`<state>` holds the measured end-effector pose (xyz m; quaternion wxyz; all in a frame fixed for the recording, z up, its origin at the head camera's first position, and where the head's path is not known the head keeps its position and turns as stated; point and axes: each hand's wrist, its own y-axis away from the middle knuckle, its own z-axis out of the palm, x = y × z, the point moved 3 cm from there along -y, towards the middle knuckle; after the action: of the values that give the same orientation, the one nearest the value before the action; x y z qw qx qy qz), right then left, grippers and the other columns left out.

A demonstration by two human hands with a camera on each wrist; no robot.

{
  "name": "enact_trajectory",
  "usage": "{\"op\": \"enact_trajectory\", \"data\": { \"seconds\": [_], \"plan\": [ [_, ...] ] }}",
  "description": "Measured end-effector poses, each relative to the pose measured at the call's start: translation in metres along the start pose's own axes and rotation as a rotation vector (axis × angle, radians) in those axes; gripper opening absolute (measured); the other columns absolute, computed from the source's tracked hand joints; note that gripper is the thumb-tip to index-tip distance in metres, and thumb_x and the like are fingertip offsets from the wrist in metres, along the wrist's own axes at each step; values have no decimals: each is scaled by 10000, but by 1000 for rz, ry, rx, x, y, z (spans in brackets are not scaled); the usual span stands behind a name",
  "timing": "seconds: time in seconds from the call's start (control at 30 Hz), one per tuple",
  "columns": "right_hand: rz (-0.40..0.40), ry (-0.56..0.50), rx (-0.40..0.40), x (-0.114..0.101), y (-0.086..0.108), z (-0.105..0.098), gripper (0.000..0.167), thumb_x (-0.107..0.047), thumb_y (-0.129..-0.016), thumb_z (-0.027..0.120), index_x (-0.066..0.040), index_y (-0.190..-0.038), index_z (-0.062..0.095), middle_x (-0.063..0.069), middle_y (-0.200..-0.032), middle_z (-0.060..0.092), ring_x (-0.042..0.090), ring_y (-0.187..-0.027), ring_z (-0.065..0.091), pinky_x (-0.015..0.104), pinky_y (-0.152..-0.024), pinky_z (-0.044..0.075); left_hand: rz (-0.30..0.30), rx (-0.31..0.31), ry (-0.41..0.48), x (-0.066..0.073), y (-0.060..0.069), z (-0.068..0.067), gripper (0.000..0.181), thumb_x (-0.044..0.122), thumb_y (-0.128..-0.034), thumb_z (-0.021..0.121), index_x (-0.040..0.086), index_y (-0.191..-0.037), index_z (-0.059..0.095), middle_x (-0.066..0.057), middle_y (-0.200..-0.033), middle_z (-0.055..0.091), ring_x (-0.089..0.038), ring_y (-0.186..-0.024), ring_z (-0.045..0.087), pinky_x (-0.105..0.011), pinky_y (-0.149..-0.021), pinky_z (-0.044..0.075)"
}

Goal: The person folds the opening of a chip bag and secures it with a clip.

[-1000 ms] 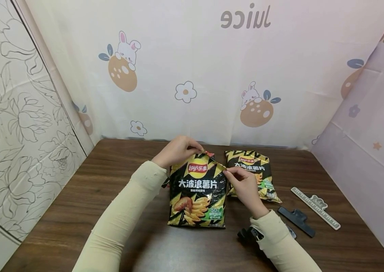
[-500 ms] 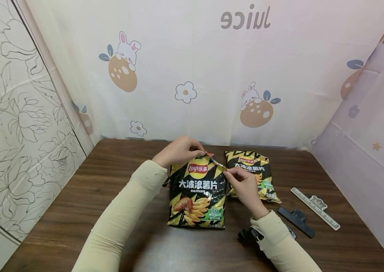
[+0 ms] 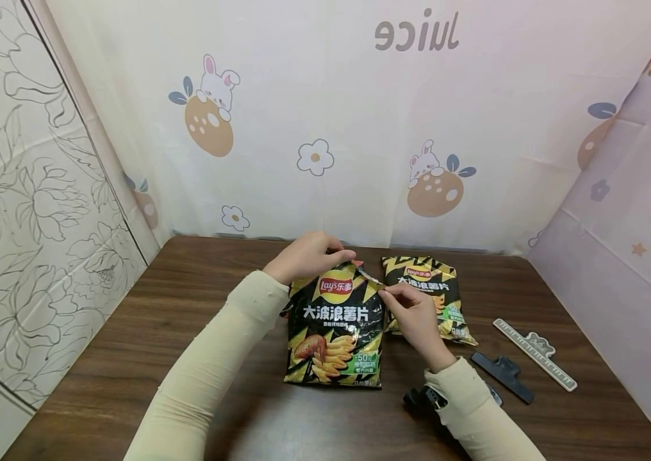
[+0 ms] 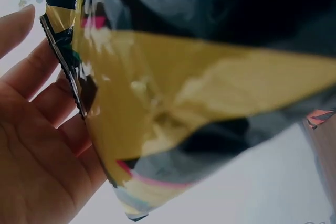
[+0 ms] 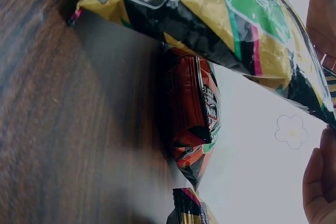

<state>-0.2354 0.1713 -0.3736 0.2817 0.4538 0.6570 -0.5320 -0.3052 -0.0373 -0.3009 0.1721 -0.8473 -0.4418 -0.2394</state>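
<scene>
A black and yellow chip bag (image 3: 334,320) (image 4: 173,93) (image 5: 210,24) stands upright, its top edge slanting down to the right. My left hand (image 3: 308,256) (image 4: 47,140) is at the top of the bag; in the left wrist view its thumb is apart from the crimped edge and its fingers rest behind that edge. My right hand (image 3: 416,320) (image 5: 321,179) pinches the bag's upper right corner between thumb and fingers. A red bag (image 3: 358,263) (image 5: 186,98) is behind, mostly hidden in the head view.
Another black and yellow bag (image 3: 452,314) lies to the right on the brown wooden table (image 3: 147,333). Further right are a white clip (image 3: 533,353) and a black clip (image 3: 503,376). A small object (image 3: 494,392) shows partly beside my right sleeve. Patterned curtain hangs behind.
My left hand has shifted slightly right along the bag's top, and its thumb and forefinger look further apart. My right hand and the bag have hardly moved.
</scene>
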Motion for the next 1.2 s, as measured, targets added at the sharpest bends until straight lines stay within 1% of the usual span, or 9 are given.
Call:
{"op": "enact_trajectory", "data": {
  "seconds": [0.07, 0.17, 0.3, 0.47, 0.63, 0.77, 0.93, 1.03, 1.2],
  "plan": [
    [0, -4, 0, 0, 0, 0, 83, -11, -901, 679, 48, -894, 736, 193, -819, 684, 57, -601, 537, 230, -521, 445, -7, 1, 0, 0, 0, 0, 349, 422, -1005, 527, 169, -941, 759, 37, -628, 494, -114, -602, 486, -241, -569, 391],
    [3, -8, -2, 1, -1, 0, 87, -16, -903, 678, 47, -898, 738, 193, -824, 685, 55, -607, 540, 227, -527, 445, -13, -1, -4, 1, 0, -1, 330, 403, -1005, 536, 172, -940, 762, 33, -671, 556, -116, -612, 487, -243, -570, 387],
    [0, -8, -4, 1, -1, -1, 91, -16, -905, 676, 54, -902, 735, 222, -834, 682, 79, -606, 544, 225, -527, 444, -30, -9, -1, 1, -1, -2, 291, 363, -999, 561, 161, -992, 771, 26, -847, 688, -120, -693, 554, -250, -620, 442],
    [4, 0, -4, 0, 0, -1, 93, -20, -904, 678, 53, -896, 734, 237, -833, 678, 159, -602, 549, 224, -523, 442, -37, -25, 8, 0, -1, -3, 270, 339, -984, 596, 145, -1050, 772, 9, -1010, 726, -114, -808, 626, -262, -714, 518],
    [35, -7, 3, 3, 0, 0, 86, -27, -903, 682, 37, -889, 738, 217, -838, 680, 128, -608, 545, 216, -530, 439, -4, -47, 21, 0, -1, -3, 250, 310, -978, 612, 127, -1032, 774, -6, -1007, 730, -115, -795, 636, -258, -703, 527],
    [18, 9, 0, 3, 0, 0, 84, -15, -903, 678, 45, -896, 736, 216, -847, 686, 97, -620, 554, 215, -539, 448, 5, -64, 26, -2, -2, -2, 239, 292, -977, 616, 123, -1044, 770, -11, -1012, 732, -114, -789, 638, -249, -693, 525],
    [25, 13, 4, 20, -2, 0, 77, -28, -902, 684, 18, -909, 745, 194, -879, 700, 109, -643, 580, 214, -554, 468, 21, -72, 33, -3, -2, -1, 230, 273, -967, 633, 117, -1072, 765, -16, -1032, 735, -114, -809, 635, -247, -710, 530],
    [32, 2, 8, 32, -3, -1, 76, -65, -903, 696, -21, -922, 754, 142, -885, 708, 114, -648, 580, 217, -557, 467, 34, -74, 27, -3, 0, -1, 238, 265, -965, 636, 110, -1099, 758, -22, -1063, 734, -112, -835, 635, -252, -735, 532],
    [33, 8, -3, 36, -2, -2, 113, -136, -912, 703, -39, -940, 754, 37, -870, 711, 140, -660, 589, 227, -565, 473, 36, -76, 26, -3, 2, -1, 258, 266, -962, 640, 104, -1131, 747, -28, -1117, 726, -111, -876, 638, -259, -763, 533]
  ]
}}
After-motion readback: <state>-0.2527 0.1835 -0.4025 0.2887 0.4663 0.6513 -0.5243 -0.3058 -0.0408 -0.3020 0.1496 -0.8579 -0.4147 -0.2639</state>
